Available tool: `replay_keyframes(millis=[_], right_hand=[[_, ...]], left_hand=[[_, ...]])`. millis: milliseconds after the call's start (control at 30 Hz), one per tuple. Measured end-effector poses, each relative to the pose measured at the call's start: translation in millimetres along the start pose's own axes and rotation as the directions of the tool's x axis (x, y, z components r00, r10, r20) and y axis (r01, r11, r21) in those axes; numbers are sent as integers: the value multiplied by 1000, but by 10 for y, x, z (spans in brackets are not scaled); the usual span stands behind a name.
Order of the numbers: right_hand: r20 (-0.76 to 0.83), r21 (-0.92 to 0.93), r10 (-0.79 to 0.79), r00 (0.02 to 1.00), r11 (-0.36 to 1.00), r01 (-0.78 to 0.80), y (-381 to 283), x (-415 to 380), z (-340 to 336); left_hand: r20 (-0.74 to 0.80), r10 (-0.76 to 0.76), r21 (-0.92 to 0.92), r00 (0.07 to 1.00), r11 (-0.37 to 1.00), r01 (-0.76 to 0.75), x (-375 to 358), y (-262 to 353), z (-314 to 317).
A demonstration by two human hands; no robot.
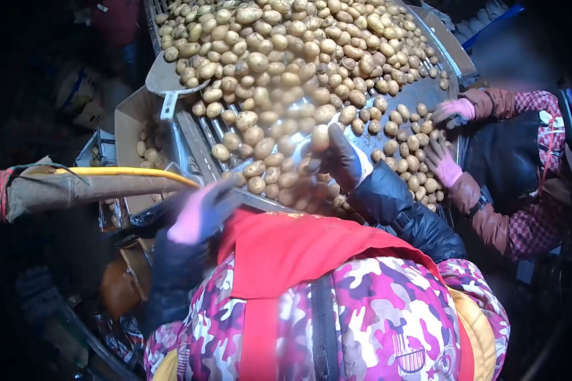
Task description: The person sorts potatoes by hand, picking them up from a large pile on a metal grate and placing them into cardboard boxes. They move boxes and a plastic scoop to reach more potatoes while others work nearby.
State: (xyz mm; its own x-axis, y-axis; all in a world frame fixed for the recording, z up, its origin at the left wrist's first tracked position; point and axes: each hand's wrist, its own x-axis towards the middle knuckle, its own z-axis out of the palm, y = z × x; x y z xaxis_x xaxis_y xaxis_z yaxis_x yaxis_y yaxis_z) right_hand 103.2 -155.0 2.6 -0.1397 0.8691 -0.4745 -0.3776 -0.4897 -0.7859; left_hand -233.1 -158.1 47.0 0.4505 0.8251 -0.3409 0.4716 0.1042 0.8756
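Note:
My right hand (344, 159), in a dark glove, is raised over the sorting table with a potato (320, 138) between thumb and fingers. Below and around it lie loose potatoes (254, 168), some blurred by a smear in the view. My left hand (204, 208), in a pink and grey glove, is at the table's near left edge, close to a cardboard box (133, 127) with potatoes inside. Motion smears its fingers, so their closure and any held thing cannot be made out.
A large potato heap (286, 44) covers the far table. A pale scoop (165, 76) sits at its left edge. A padded bar with a yellow hose (95, 181) juts in from the left. At right, a co-worker's gloved hands (443, 162) touch potatoes.

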Motion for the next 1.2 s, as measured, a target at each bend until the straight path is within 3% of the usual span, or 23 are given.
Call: replay_keyframes(millis=[33,67,100,133,200,300,367,400,467,533,600,667,700,733,767,800,833,867,900,967,1067,1100,1200], right_hand=[[-23,3,21,1000,1000,-21,-7,-44,28],[-5,-79,3,1000,997,-3,-60,-95,91],[14,-161,-15,1000,987,17,-113,-145,153],[32,-240,-32,999,970,39,-168,-194,216],[213,-548,-144,966,801,240,-118,-121,122],[235,-586,-116,965,775,237,-126,-183,82],[347,-658,-205,915,642,393,-100,-244,63],[458,-680,-294,839,491,544,-73,-264,54],[470,-677,-339,815,455,579,-48,-275,74],[271,-624,-253,929,689,369,-17,-289,111],[484,-656,-409,774,416,630,-64,-312,84],[360,-680,-285,888,571,459,-92,-381,112],[292,-681,-219,931,636,363,-102,-420,124],[340,-726,-376,862,478,495,104,-287,-25],[276,-651,-254,927,661,375,48,-300,-30],[254,-689,-199,947,650,321,143,-224,-121],[260,-737,-252,932,572,360,147,-243,-84],[257,-721,-259,931,590,364,308,-146,-200],[216,-701,-205,955,648,298,339,-126,-197],[283,-694,-173,944,643,325,364,-75,-245],[313,-714,-126,941,622,321,360,-45,-211],[315,-723,-119,942,613,319,372,-47,-208],[387,-719,-189,902,551,424,430,-40,-224]], left_hand=[[9,114,-84,993,990,-113,197,53,149],[0,48,-190,999,981,-47,346,398,306],[-10,67,-151,998,986,-68,495,632,444],[80,84,-194,993,979,-67,621,730,544],[14,357,-22,934,934,-356,880,386,771],[135,142,-400,981,913,-77,871,446,807],[144,150,-361,978,928,-89,814,414,809],[146,152,-342,978,935,-94,774,398,802],[116,157,-338,981,935,-110,731,355,786],[97,135,-303,986,948,-100,671,362,766],[43,134,-407,990,907,-105,636,336,795],[-47,73,-395,996,915,-85,594,359,796],[-111,158,-318,981,930,-186,502,250,836],[-134,139,-323,981,930,-176,475,157,815],[-151,92,-295,984,946,-134,435,74,794],[-129,5,-477,992,877,-67,294,153,772],[-64,-80,-672,995,740,16,186,102,769],[-85,-87,-803,993,596,-17,136,-104,837],[-84,-123,-846,989,533,-6,19,-154,804],[-95,-241,-909,966,417,15,-159,-269,825],[-201,-162,-870,966,482,-100,-481,-756,832],[-186,-287,-944,940,316,-90,-618,-845,776],[-548,-246,-660,799,714,-233,-1097,-1578,685]])
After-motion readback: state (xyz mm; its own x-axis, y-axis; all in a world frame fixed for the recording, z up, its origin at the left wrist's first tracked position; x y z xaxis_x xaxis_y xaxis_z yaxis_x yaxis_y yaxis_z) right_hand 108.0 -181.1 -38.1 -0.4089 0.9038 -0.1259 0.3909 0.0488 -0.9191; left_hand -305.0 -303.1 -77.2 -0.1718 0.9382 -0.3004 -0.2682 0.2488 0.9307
